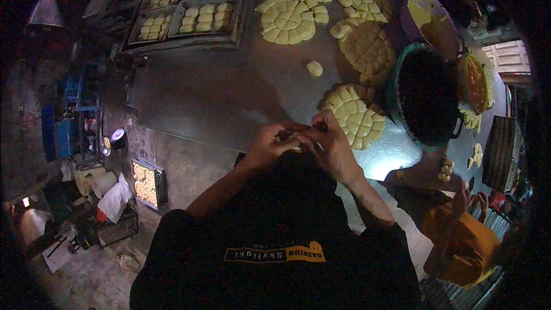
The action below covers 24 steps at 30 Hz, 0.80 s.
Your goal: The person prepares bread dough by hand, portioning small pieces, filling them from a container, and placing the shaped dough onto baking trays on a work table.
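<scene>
My left hand (278, 140) and my right hand (324, 138) meet at the table's near edge, fingers closed together round a small pale piece, apparently dough (296, 148), mostly hidden by them. A scored round of dough (353, 120) lies just beyond my right hand. Farther up the steel table (201, 92) are a lone dough ball (314, 68) and more scored rounds (287, 20).
Metal pans of dough (206, 20) stand top left. A dark-filled teal tub (425, 92), a purple tub (430, 17) and an orange-filled bowl (475, 80) are at right. A co-worker in orange (465, 241) is at lower right. A tray (146, 183) sits low at left.
</scene>
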Each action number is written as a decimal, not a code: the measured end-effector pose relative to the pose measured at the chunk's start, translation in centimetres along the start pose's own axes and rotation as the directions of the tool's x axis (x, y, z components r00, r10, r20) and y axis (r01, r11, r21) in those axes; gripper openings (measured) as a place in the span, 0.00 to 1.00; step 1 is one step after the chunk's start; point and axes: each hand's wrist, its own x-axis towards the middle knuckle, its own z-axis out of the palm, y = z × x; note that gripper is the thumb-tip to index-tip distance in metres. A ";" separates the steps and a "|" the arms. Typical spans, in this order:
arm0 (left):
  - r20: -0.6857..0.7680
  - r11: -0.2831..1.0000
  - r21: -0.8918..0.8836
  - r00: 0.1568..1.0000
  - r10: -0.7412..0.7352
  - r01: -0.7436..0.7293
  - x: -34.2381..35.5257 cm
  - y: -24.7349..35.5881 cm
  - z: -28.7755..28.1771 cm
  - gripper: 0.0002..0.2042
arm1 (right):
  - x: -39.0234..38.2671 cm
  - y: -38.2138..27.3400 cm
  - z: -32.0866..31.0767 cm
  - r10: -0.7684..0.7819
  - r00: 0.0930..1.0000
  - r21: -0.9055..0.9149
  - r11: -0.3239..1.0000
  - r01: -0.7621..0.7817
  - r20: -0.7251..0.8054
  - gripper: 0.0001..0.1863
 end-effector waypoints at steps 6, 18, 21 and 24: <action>-0.165 0.957 -0.116 0.955 0.245 -0.265 -0.9 -0.9 -2.7 0.14 | -0.5 -2.2 3.9 -0.309 0.951 -0.204 0.930 0.307 0.022 0.20; -0.467 0.951 0.300 0.858 0.213 -0.073 -2.8 0.2 -12.3 0.22 | 4.3 0.2 14.3 -0.147 0.968 -0.079 0.988 0.134 -0.201 0.19; -0.182 0.775 0.622 0.943 0.280 -0.111 -3.9 -0.3 -14.8 0.23 | 4.7 3.2 15.5 -0.201 0.964 -0.206 0.965 0.164 -0.176 0.17; 0.110 0.574 0.782 0.960 0.257 -0.243 -5.5 -1.6 -14.2 0.24 | 5.3 4.2 13.4 0.111 0.948 -0.037 0.991 -0.127 -0.298 0.17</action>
